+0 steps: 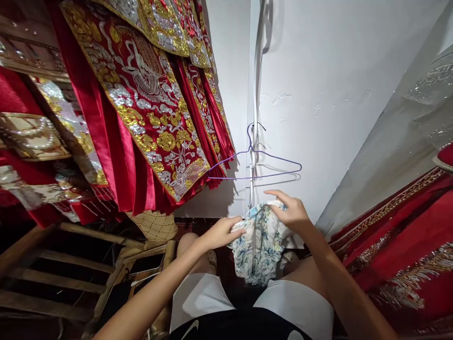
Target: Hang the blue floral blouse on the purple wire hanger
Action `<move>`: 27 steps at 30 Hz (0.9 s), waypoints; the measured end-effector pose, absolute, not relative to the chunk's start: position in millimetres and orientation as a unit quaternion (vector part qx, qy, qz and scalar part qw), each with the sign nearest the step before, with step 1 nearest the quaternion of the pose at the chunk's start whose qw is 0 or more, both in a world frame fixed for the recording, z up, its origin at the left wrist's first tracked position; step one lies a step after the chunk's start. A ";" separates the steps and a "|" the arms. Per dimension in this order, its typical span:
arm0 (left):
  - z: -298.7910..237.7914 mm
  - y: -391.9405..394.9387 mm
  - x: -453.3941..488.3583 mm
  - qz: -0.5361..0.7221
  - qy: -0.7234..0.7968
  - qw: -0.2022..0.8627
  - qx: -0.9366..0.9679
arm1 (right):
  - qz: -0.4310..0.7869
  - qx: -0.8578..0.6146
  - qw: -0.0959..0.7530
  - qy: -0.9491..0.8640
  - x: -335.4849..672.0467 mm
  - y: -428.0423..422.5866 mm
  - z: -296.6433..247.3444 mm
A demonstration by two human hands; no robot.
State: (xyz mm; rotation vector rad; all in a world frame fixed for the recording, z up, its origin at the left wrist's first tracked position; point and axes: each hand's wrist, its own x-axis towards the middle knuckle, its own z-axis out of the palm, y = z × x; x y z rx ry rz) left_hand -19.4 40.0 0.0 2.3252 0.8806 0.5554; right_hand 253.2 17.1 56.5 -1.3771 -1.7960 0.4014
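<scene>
A small white garment with a blue-green floral print (257,245) hangs in front of my body, held by both hands at its top. My left hand (221,232) pinches its left upper edge with closed fingers. My right hand (290,211) grips the right upper edge, fingers curled over the cloth. Just above the garment a purple wire hanger (255,163) hangs empty on a vertical strip at the white wall corner (336,94). Neither hand touches the hanger.
Red robes with gold and silver embroidery (148,108) hang thickly at the left. More red embroidered cloth (406,255) lies at the right under clear plastic. A wooden rack (71,278) and a woven basket (154,225) stand low left.
</scene>
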 end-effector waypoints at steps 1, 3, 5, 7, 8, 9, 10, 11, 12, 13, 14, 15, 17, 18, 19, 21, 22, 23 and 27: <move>-2.1 43.2 -26.2 0.181 0.333 0.258 0.889 | 0.126 -0.558 0.418 -0.706 256.3 24.2 58.0; -2.4 50.6 -38.9 0.129 0.345 0.198 0.908 | 0.067 -0.578 0.440 -0.684 260.8 43.0 62.2; 2.9 57.8 -48.9 0.086 0.370 0.144 0.914 | 0.028 -0.599 0.426 -0.678 262.2 64.7 65.7; 12.7 63.4 -55.1 0.051 0.392 0.096 0.914 | 0.012 -0.626 0.367 -0.688 260.7 84.3 66.6; 18.4 65.7 -57.0 0.035 0.402 0.076 0.912 | 0.009 -0.635 0.334 -0.696 259.5 91.9 65.9; 24.3 67.9 -58.5 0.019 0.413 0.057 0.909 | 0.007 -0.639 0.307 -0.705 258.6 97.5 64.6; 30.0 70.2 -59.9 0.006 0.425 0.040 0.904 | 0.003 -0.639 0.292 -0.712 258.4 100.9 62.8; 35.3 72.8 -61.6 -0.005 0.440 0.027 0.898 | -0.001 -0.635 0.286 -0.717 259.1 102.3 60.9; 40.3 76.0 -63.7 -0.013 0.456 0.019 0.890 | -0.006 -0.630 0.288 -0.721 260.8 101.8 59.2; 44.9 79.7 -66.4 -0.017 0.473 0.016 0.881 | -0.011 -0.626 0.292 -0.723 263.6 99.7 57.9; 49.1 83.9 -69.5 -0.015 0.490 0.018 0.872 | -0.016 -0.622 0.297 -0.724 267.1 96.3 57.3; 53.2 88.2 -72.7 -0.008 0.504 0.021 0.863 | -0.021 -0.619 0.303 -0.725 270.9 92.0 57.5; 60.9 96.2 -77.6 0.032 0.516 0.028 0.855 | -0.030 -0.610 0.316 -0.726 278.5 82.3 60.6; 64.9 99.4 -78.6 0.063 0.514 0.027 0.855 | -0.031 -0.607 0.324 -0.725 281.8 77.5 63.1; 69.1 101.8 -78.3 0.097 0.508 0.019 0.856 | -0.031 -0.605 0.331 -0.724 284.4 72.9 66.0; 78.3 104.7 -73.8 0.162 0.488 -0.007 0.858 | -0.024 -0.604 0.346 -0.718 287.4 65.0 72.0; 83.4 105.5 -69.8 0.189 0.472 -0.018 0.861 | -0.016 -0.603 0.354 -0.715 287.8 61.8 74.7; 88.7 106.1 -65.2 0.214 0.452 -0.021 0.866 | -0.004 -0.600 0.362 -0.713 287.3 58.9 77.0; 111.3 107.8 -48.7 0.329 0.384 0.046 0.862 | 0.101 -0.549 0.375 -0.740 281.3 51.6 80.8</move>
